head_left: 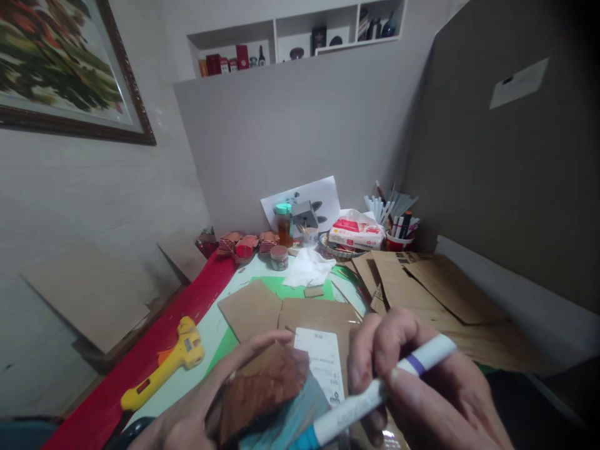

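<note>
Right hand (pixel 422 387) has its fingers clamped on a white marker (pixel 375 394); left hand (pixel 201 406) grips a brown painted piece (pixel 262 390) (low over the worktop (pixel 210 325)). Steady strokes seem best.

This looks like a craft corner in a home. A big framed painting (pixel 60 62) hangs on the white wall, and a shelf (pixel 300 37) set high in the wall holds small red boxes and dark bottles, like in a living room. The table (pixel 206 325) has a red edge and is full of making things. Flat pieces of brown cardboard (pixel 422 287) lie all over it, and more lean by the wall. A yellow glue gun (pixel 164 365) lies near the edge. A red cup of pens and sticks (pixel 398 225) stands at the back, next to a pack of tissues (pixel 356 234) and a little jar (pixel 279 257).
</note>
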